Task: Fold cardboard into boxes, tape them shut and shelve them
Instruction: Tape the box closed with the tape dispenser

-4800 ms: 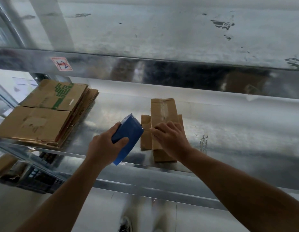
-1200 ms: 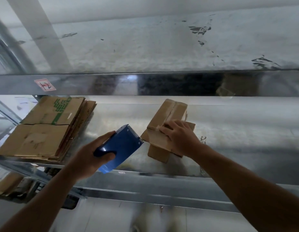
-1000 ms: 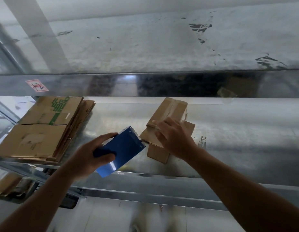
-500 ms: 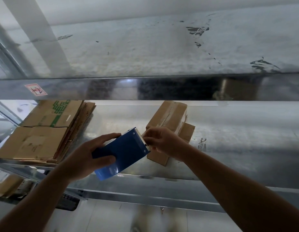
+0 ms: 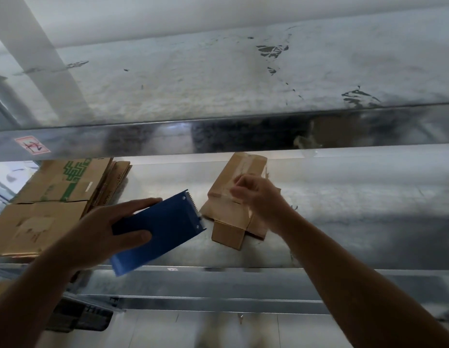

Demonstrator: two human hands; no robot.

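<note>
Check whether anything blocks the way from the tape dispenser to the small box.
Nothing visible does: only bare shelf separates the blue tape dispenser, in the left hand, from the small box. The right hand is over the box.

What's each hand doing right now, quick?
Left hand: holding the blue tape dispenser.
Right hand: fingers curled, apparently pinching clear tape over the small box; the hand is blurred.

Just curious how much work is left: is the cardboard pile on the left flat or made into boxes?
Flat: the cardboard pile lies as thin sheets stacked on the metal shelf, layered edges showing.
</note>
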